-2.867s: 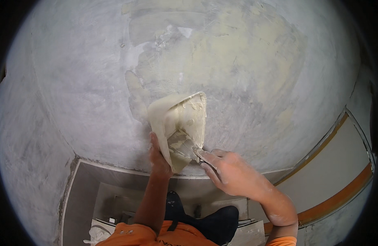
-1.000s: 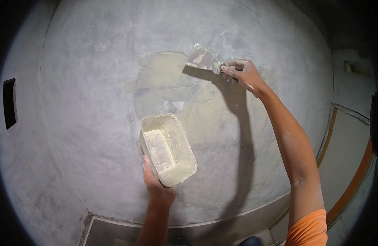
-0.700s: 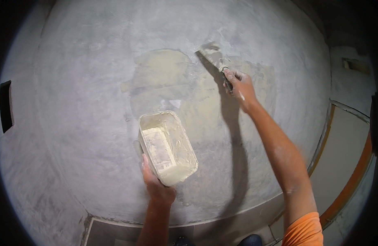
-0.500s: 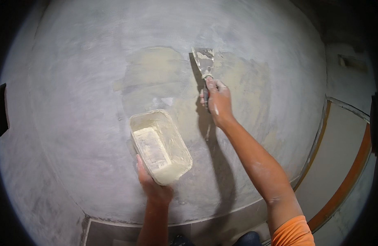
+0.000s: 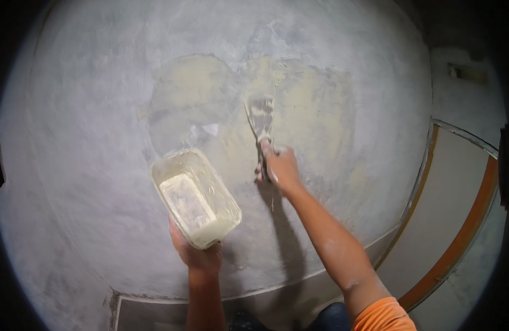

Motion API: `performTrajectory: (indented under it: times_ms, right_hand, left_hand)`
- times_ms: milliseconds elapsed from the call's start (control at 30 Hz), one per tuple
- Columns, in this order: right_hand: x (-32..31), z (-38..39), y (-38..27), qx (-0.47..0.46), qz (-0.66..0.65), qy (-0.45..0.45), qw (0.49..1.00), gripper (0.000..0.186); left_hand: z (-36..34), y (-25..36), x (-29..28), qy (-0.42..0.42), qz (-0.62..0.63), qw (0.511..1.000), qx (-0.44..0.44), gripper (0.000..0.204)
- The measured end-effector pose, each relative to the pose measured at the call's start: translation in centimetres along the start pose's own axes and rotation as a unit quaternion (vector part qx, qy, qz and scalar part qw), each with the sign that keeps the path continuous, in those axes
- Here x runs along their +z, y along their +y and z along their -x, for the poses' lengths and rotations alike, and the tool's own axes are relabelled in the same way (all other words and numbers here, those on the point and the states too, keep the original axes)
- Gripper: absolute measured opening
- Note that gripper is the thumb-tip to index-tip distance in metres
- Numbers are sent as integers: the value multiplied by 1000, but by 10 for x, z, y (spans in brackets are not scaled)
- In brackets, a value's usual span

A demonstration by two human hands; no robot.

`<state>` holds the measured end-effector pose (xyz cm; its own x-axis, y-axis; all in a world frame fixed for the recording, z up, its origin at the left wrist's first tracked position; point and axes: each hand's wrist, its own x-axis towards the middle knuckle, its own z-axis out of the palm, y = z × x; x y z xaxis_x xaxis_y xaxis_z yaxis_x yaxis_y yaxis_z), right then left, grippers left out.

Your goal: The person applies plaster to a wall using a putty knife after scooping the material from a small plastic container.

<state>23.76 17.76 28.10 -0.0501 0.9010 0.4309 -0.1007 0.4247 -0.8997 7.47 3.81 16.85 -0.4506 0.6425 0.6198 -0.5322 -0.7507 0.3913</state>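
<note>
My right hand (image 5: 278, 166) is closed round the dark handle of a putty knife (image 5: 260, 115), whose broad, smeared blade lies against the grey wall over a pale cream filler patch (image 5: 183, 80). Lower left, my left hand (image 5: 193, 249) grips a translucent rectangular plastic tub (image 5: 221, 193) from underneath and behind, tilted with its opening toward me and cream filler smeared inside. Much of that hand is hidden behind the tub.
A side wall (image 5: 20, 231) with a dark opening bends round on the left. At right are a pale panel with orange edging (image 5: 447, 193) and a small recess (image 5: 467, 74) above it. A grey skirting or ledge (image 5: 246, 306) runs along the bottom above my dark-clad legs.
The putty knife was in the tub earliest, then high on the wall; it has swung upright and moved downward, with cream filler showing above it. The tub has shifted left in view.
</note>
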Motion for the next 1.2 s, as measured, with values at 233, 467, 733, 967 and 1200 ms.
performTrajectory:
  times_ms: [233, 467, 733, 967, 1200]
  right_hand:
    - [-19, 2, 21, -175, 167, 119, 963, 47]
    - [-27, -67, -64, -152, 206, 136, 957, 57]
    - [-23, 60, 110, -80, 293, 109, 947, 49]
    - [-27, 41, 70, -215, 141, 148, 955, 42]
    - [22, -34, -81, -263, 245, 164, 919, 52]
  left_hand:
    - [5, -2, 19, 28, 3, 999, 23, 49]
    - [-2, -10, -6, -73, -138, 983, 92, 47]
    - [7, 1, 8, -17, -60, 997, 49, 50]
    - [0, -6, -1, -6, -164, 984, 71, 51]
    - [1, -4, 17, 10, -21, 999, 28, 50]
